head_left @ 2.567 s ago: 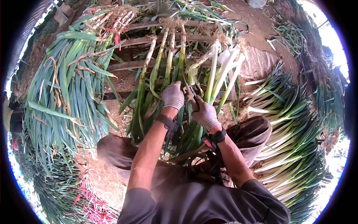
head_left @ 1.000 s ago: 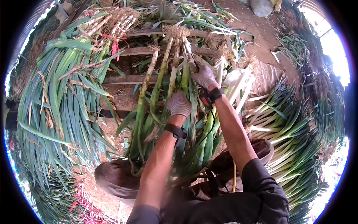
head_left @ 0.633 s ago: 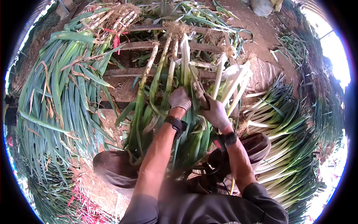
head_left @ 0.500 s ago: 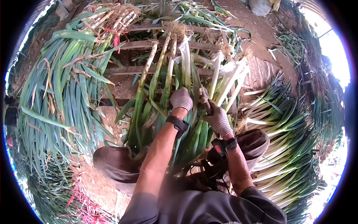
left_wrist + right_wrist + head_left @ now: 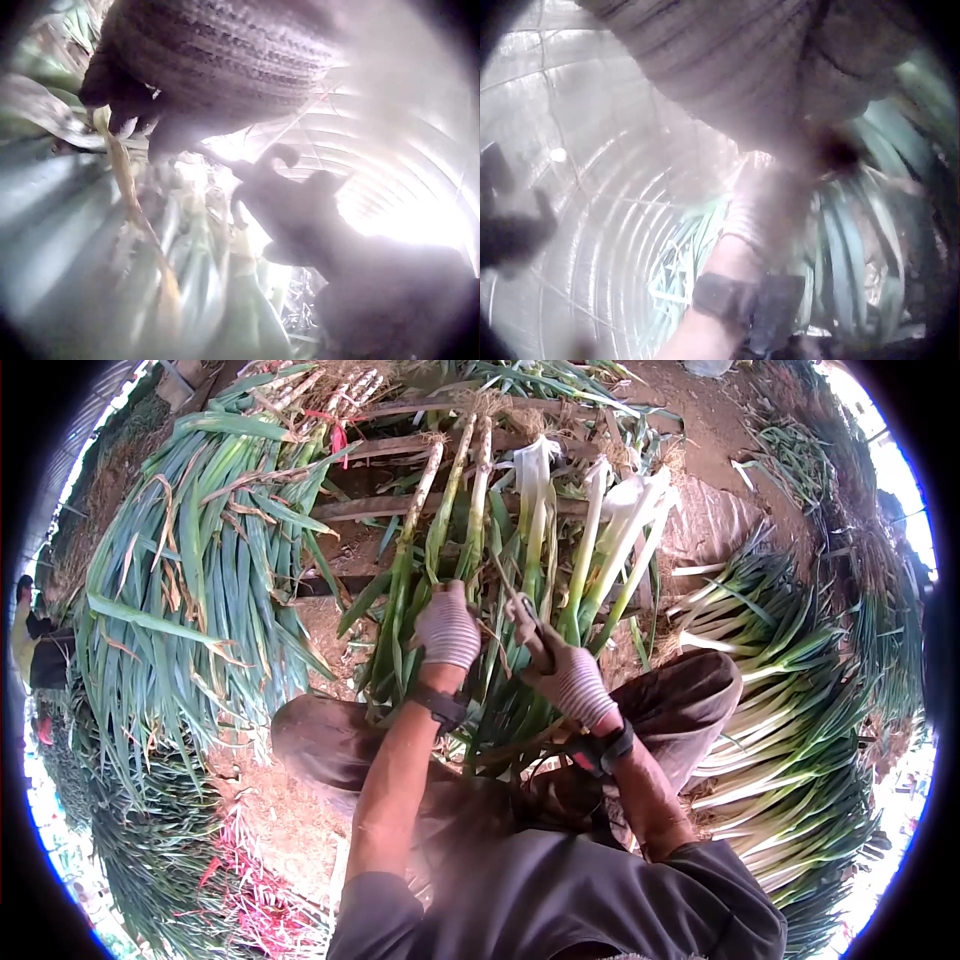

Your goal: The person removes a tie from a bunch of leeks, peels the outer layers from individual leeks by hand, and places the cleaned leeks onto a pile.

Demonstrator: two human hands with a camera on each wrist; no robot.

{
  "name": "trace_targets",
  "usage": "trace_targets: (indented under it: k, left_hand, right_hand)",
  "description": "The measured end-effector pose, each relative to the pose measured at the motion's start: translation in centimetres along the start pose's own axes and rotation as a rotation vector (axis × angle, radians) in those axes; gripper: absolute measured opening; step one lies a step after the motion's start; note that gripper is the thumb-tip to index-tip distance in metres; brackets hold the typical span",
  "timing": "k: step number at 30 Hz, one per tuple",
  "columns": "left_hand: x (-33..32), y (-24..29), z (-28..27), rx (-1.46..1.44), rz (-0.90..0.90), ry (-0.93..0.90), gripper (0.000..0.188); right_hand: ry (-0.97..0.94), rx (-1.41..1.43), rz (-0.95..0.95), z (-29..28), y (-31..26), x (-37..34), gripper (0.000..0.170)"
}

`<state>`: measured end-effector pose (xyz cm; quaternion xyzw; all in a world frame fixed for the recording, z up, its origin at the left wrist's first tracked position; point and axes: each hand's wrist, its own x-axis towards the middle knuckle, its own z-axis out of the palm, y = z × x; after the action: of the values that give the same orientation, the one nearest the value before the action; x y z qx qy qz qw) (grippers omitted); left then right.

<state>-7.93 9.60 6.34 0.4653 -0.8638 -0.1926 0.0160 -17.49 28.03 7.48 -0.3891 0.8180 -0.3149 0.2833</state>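
In the head view a row of leeks lies roots away, leaves toward the person. My gloved left hand (image 5: 447, 628) is curled at the green part of an unpeeled leek (image 5: 478, 500); in the left wrist view a dry leaf (image 5: 129, 184) hangs from its fingers. My gloved right hand (image 5: 570, 678), just right of it, grips a thin-bladed tool (image 5: 541, 644), the blade pointing up and left. A leek with loose white skin (image 5: 535, 470) lies beyond the hands. Several white-stemmed leeks (image 5: 620, 540) are to its right. Blur hides the right fingertips in the right wrist view.
A large heap of leafy leeks (image 5: 180, 590) lies at left. White-stemmed leeks (image 5: 770, 760) are stacked at right. Wooden slats (image 5: 380, 508) run under the row. Red ties (image 5: 250, 880) lie at lower left, and the person's knees flank the work.
The left hand has moved left, away from the white-skinned leek, to the neighbouring stalk. The right hand with the tool has shifted slightly down and left. The head view has tilted a little.
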Motion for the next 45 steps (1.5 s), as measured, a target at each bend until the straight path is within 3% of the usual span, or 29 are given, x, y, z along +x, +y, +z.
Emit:
trace_targets:
  k: [4, 7, 10, 15, 19, 22, 25, 30, 35, 39, 45]
  left_hand:
    - [-0.1, -3.4, 2.2, 0.013, 0.080, 0.026, 0.024]
    - [-0.6, -3.3, 2.1, -0.055, 0.100, 0.097, 0.021]
    - [-0.2, -2.8, 2.5, -0.102, 0.122, 0.151, 0.020]
    - [1.4, -2.3, 3.0, -0.135, 0.186, 0.228, 0.022]
    - [2.3, -1.5, 2.4, -0.130, 0.111, 0.147, 0.029]
    - [3.0, -1.9, 2.9, -0.108, 0.124, 0.154, 0.028]
    - [3.8, -1.9, 2.8, -0.071, 0.102, 0.103, 0.029]
    - [4.7, -1.3, 1.7, -0.016, 0.081, 0.012, 0.030]
    - [4.9, -2.2, 3.6, -0.116, 0.117, 0.232, 0.030]
    - [5.3, -2.5, 4.6, -0.151, 0.093, 0.236, 0.037]
    - [6.9, -2.2, 3.9, -0.058, 0.008, 0.061, 0.048]
  right_hand:
    - [-0.045, -0.096, 0.011, 3.2, 0.1, -2.1, 0.074]
    - [-0.006, -0.112, 0.095, 2.7, -0.8, -2.7, 0.072]
    - [-0.029, -0.171, 0.033, 3.2, -0.5, -2.3, 0.073]
    - [0.017, -0.156, 0.021, 4.0, -0.8, -0.6, 0.055]
    - [0.018, -0.161, 0.026, 4.3, -0.7, 0.9, 0.042]
    - [0.025, -0.106, 0.040, 4.2, -1.4, 2.3, 0.053]
    - [0.018, -0.118, 0.076, 4.0, -2.3, 3.3, 0.050]
    - [0.052, -0.204, 0.043, 5.0, -1.8, 4.1, 0.069]
    - [0.030, -0.288, 0.108, 5.9, -1.5, 2.9, 0.079]
    - [0.050, -0.254, 0.112, 5.8, -1.4, 3.7, 0.076]
    - [0.092, -0.305, 0.066, 5.4, -1.2, 7.3, 0.059]
